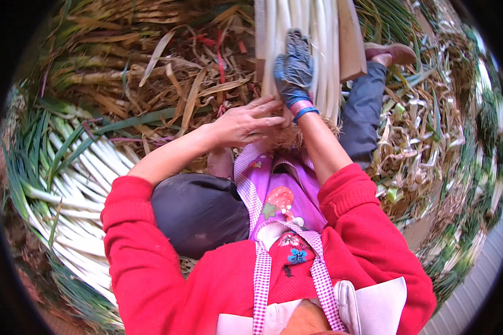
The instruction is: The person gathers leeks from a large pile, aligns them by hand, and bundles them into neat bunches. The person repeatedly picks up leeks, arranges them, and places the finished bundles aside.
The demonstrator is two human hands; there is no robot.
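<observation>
White stalks of large green onions (pixel 327 54) lie side by side between two wooden boards (pixel 351 39), roots towards me. My right hand (pixel 295 73), in a blue glove with a pink and blue band at the wrist, rests flat on top of the stalks, fingers stretched away from me. Bare, my left hand (pixel 251 120) is at the left of the root ends, its fingers a little apart and slightly blurred. Whether its fingertips touch the stalks I cannot tell. The brown hairy roots (pixel 291 136) hang just above my purple apron (pixel 295 184).
A pile of green onions (pixel 84 180) with white stalks lies to my left. Dry leaves and red strips (pixel 220 54) cover the ground ahead on the left. Trimmed onion scraps (pixel 415 138) lie right of my outstretched leg (pixel 360 113); more onion bundles (pixel 457 247) line the far right.
</observation>
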